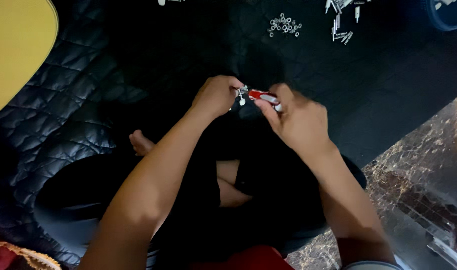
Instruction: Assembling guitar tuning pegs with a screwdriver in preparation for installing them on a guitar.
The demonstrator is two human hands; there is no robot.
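My left hand [216,95] is closed around a small silver metal part [242,92] that sticks out to the right of its fingers. My right hand [298,117] grips a small red and white tool [263,96] whose tip meets that metal part. Both hands are held together above my lap, over a black quilted mat [78,115]. Most of the metal part is hidden inside my left fingers.
A pile of small silver nuts [285,25] and a cluster of silver bolts [341,27] lie on the mat at the far side. A yellow rounded object [16,45] is at the top left. Brown marbled floor [423,165] shows at the right. My bare foot [141,143] rests on the mat.
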